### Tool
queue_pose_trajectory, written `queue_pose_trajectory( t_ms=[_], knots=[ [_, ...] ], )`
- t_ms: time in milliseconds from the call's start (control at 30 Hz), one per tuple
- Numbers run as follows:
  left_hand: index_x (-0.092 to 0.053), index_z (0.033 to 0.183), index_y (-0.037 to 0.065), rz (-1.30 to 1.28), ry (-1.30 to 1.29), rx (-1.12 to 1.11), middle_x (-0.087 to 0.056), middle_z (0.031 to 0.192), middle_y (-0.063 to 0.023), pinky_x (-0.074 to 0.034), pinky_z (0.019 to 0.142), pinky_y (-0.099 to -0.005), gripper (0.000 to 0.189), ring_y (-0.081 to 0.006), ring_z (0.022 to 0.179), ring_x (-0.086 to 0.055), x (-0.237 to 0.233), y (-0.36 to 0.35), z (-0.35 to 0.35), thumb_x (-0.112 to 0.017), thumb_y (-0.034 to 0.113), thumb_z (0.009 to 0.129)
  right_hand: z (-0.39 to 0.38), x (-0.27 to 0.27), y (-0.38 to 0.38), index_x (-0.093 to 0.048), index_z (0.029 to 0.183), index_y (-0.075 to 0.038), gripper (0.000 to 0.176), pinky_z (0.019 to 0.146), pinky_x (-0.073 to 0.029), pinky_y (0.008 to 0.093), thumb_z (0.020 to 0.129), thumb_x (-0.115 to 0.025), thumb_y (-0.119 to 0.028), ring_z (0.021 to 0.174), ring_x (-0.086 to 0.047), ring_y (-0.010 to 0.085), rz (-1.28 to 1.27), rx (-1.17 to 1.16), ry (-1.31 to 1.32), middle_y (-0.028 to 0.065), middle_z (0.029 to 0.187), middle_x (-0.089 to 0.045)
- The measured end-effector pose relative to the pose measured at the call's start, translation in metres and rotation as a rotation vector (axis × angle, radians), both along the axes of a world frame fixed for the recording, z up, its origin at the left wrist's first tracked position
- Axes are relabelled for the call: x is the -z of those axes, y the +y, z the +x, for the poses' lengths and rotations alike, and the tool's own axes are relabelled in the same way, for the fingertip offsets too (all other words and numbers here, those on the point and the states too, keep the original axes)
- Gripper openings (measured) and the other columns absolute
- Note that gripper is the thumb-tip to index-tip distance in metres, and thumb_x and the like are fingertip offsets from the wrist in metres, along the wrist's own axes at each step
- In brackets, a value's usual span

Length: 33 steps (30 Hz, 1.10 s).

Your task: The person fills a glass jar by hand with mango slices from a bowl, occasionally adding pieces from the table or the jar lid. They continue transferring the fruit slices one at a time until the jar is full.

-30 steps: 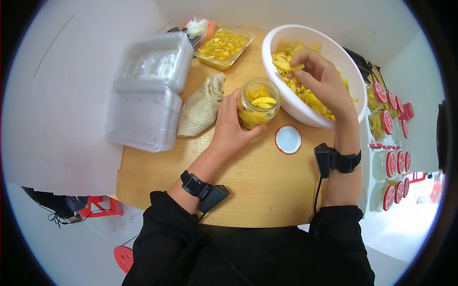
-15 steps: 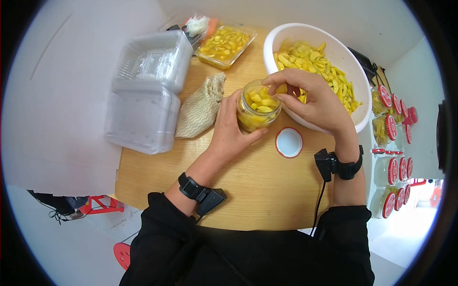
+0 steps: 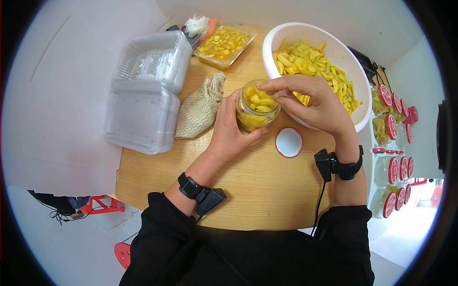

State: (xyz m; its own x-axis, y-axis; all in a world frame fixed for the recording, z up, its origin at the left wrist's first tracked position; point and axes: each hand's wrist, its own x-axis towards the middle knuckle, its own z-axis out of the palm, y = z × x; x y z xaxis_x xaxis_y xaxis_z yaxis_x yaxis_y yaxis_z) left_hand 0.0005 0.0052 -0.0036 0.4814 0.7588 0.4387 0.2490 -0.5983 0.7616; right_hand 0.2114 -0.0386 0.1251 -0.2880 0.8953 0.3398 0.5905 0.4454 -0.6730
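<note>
My left hand (image 3: pixel 230 119) is wrapped round a glass jar (image 3: pixel 257 121) on the wooden table, tilted slightly toward me. Yellow fruit slices (image 3: pixel 257 101) fill it to near the rim. My right hand (image 3: pixel 310 97) hovers over the jar's mouth, its fingers stretched out and the thumb apart from them; I see no slice gripped, though the gap is partly hidden. Just right of the jar lies a white lid with a red rim (image 3: pixel 289 142). Behind my right hand stands a large white tub (image 3: pixel 361 119) holding many of the same yellow slices.
A patterned cloth (image 3: pixel 200 107) lies left of the jar. Further left are clear plastic containers (image 3: pixel 143 114). A clear tray of yellow slices in liquid (image 3: pixel 225 45) sits at the back. Several red-lidded jars (image 3: pixel 391 126) line the right side. A cable (image 3: pixel 318 207) hangs from my right wrist.
My right hand's fingers have straightened and reached further over the jar's mouth. The slice seen between its fingers before no longer shows there. My left hand and the jar have hardly moved.
</note>
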Motion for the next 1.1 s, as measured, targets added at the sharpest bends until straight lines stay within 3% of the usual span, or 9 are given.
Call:
queue_pose_trajectory(
  t_ms=[167, 267, 467, 667, 933, 1100],
  knots=[
    [-0.036, 0.148, 0.0, 0.002, 0.01, -0.009, -0.048, 0.131, -0.0204, -0.043, 0.108, -0.0465, 0.101, -0.0382, 0.124, -0.05, -0.001, -0.001, 0.0, -0.093, 0.023, 0.069, 0.0, -0.004, -0.001, -0.074, 0.112, -0.004, 0.024, 0.073, -0.052, 0.0286, 0.09, -0.066, -0.001, 0.078, -0.067, 0.0165, 0.014, -0.001, 0.037, 0.0062, 0.096, -0.075],
    [-0.036, 0.148, 0.0, 0.002, 0.01, -0.008, -0.048, 0.131, -0.0205, -0.043, 0.108, -0.0468, 0.1, -0.0384, 0.124, -0.049, -0.001, -0.001, 0.0, -0.093, 0.024, 0.069, -0.002, -0.002, -0.001, -0.074, 0.109, -0.004, 0.02, 0.077, -0.052, 0.0287, 0.092, -0.066, -0.003, 0.085, -0.068, 0.0165, 0.147, 0.053, 0.034, 0.006, 0.098, -0.075],
    [-0.036, 0.148, 0.001, -0.006, 0.012, -0.008, -0.047, 0.132, -0.0205, -0.042, 0.109, -0.0474, 0.099, -0.0388, 0.125, -0.049, -0.002, -0.001, 0.0, -0.093, 0.024, 0.07, 0.016, 0.003, 0.01, -0.069, 0.116, -0.003, 0.021, 0.084, -0.051, 0.0288, 0.097, -0.061, -0.004, 0.094, -0.065, 0.0123, 0.159, 0.378, 0.129, 0.0039, 0.107, -0.073],
    [-0.036, 0.148, 0.001, 0.002, -0.004, -0.014, -0.048, 0.132, -0.0202, -0.041, 0.109, -0.048, 0.098, -0.0389, 0.126, -0.048, -0.003, -0.002, 0.0, -0.093, 0.024, 0.071, 0.022, 0.006, 0.015, -0.065, 0.124, -0.004, 0.027, 0.088, -0.053, 0.0306, 0.097, -0.062, -0.007, 0.097, -0.066, 0.015, 0.074, 0.532, 0.041, 0.0043, 0.113, -0.072],
    [-0.03, 0.152, 0.002, -0.117, -0.113, 0.02, -0.049, 0.14, -0.0239, -0.039, 0.112, -0.0495, 0.105, -0.041, 0.132, -0.048, 0.005, -0.001, 0.002, -0.092, 0.028, 0.071, 0.032, 0.007, 0.025, -0.064, 0.13, -0.003, 0.037, 0.093, -0.055, 0.0348, 0.094, -0.065, -0.009, 0.105, -0.068, 0.0207, -0.182, 0.472, -0.112, 0.0094, 0.121, -0.071],
    [-0.02, 0.158, -0.001, -0.136, -0.139, 0.039, -0.043, 0.15, -0.0288, -0.034, 0.118, -0.051, 0.107, -0.0442, 0.139, -0.044, -0.001, -0.005, 0.001, -0.083, 0.022, 0.075, 0.033, 0.0, 0.036, -0.062, 0.135, -0.003, 0.046, 0.099, -0.054, 0.0366, 0.091, -0.069, -0.014, 0.112, -0.067, 0.0256, -0.28, 0.437, -0.246, 0.0127, 0.13, -0.068]
  ],
)
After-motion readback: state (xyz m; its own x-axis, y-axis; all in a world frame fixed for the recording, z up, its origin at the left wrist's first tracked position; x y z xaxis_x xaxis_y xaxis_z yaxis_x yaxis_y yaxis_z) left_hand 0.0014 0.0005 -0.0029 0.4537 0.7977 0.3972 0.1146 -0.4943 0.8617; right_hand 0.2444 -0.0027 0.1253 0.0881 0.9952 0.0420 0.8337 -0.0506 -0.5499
